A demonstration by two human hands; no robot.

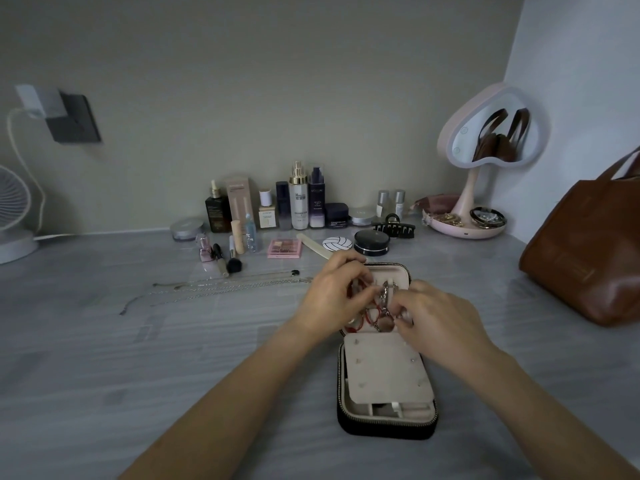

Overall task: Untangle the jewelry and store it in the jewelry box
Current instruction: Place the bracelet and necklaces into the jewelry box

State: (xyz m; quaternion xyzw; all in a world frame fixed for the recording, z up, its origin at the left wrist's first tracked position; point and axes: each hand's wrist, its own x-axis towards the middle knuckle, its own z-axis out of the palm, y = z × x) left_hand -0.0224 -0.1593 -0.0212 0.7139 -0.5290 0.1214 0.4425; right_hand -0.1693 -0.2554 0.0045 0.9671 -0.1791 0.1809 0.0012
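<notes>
**Colours and patterns on the dressing table.** Jewelry box [384,429]: black shell, pale beige lining. Tangled jewelry [375,313], at the box's 12 o'clock end: red cords, silver links. Table [138,358]: grey, streaked with paler wood grain. Loose chains [221,287], 10 o'clock of the box: silver. Bag [588,265], 3 o'clock: tan brown (plain, no print). Mirror [450,133], 1 o'clock: pink frame. Palette [285,247], 11 o'clock: pink. Disc [337,243]: white with black volleyball lines. Hair claw [394,228]: black. Fan [14,209], 9 o'clock: white.

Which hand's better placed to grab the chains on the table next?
Probably left: both pinch the tangled jewelry, but the left hand is nearest the chains, left of the jewelry box; the right hand would cross it.
</notes>
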